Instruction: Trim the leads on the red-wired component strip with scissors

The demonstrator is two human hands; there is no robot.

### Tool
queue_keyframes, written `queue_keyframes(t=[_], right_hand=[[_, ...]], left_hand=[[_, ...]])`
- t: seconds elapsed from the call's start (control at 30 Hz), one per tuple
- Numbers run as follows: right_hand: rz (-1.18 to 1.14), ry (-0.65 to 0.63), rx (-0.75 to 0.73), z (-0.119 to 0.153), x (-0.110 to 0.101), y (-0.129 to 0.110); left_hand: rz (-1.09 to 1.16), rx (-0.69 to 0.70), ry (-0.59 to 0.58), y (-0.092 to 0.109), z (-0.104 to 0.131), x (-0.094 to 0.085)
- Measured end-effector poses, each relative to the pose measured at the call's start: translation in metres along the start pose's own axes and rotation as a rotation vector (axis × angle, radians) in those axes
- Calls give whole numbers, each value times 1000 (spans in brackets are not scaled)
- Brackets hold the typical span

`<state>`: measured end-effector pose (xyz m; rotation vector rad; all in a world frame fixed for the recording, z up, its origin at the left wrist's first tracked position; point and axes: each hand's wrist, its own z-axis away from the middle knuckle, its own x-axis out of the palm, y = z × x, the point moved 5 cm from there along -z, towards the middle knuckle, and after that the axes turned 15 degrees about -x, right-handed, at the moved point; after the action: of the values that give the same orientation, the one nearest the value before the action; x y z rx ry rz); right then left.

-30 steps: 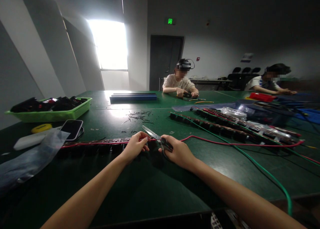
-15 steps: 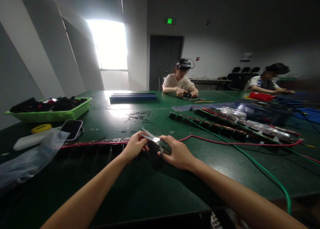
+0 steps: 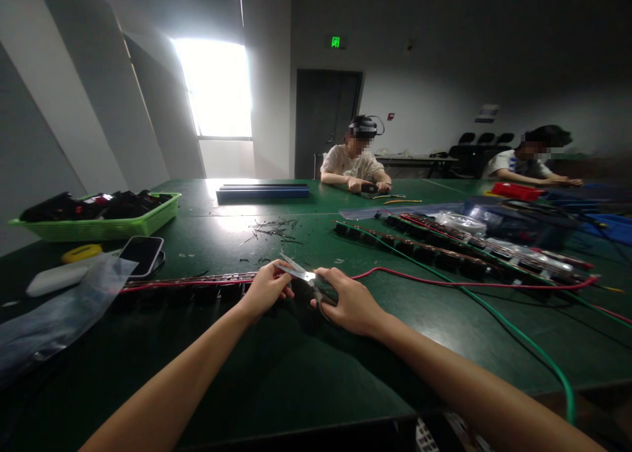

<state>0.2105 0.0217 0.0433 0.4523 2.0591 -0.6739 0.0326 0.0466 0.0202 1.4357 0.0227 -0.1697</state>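
Note:
My right hand (image 3: 348,301) is closed round the dark handles of a pair of scissors (image 3: 309,276), whose silver blades stand apart and point left. My left hand (image 3: 268,289) is closed at the right end of a long black strip (image 3: 197,291) with red wire along its top. Its fingertips are beside the blades; what exactly they pinch is too small to tell. A red wire (image 3: 419,277) runs from near my right hand to the right side of the table.
Black strips (image 3: 424,251) with a green wire (image 3: 523,343) lie right. A green basket (image 3: 148,223), phone (image 3: 141,256) and plastic bag (image 3: 64,320) are left. Dark clippings (image 3: 274,228) and blue bars (image 3: 261,193) lie ahead. Two people (image 3: 353,162) sit across the table.
My hands and the scissors have hardly moved. The hand of the person across the table has shifted slightly.

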Motion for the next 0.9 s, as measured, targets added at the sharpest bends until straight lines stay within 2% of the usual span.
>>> queue_keyframes(t=[0.9], right_hand=[[-48,-22,-2,-1,5,4]], left_hand=[[-25,22,-12,-1,-1,0]])
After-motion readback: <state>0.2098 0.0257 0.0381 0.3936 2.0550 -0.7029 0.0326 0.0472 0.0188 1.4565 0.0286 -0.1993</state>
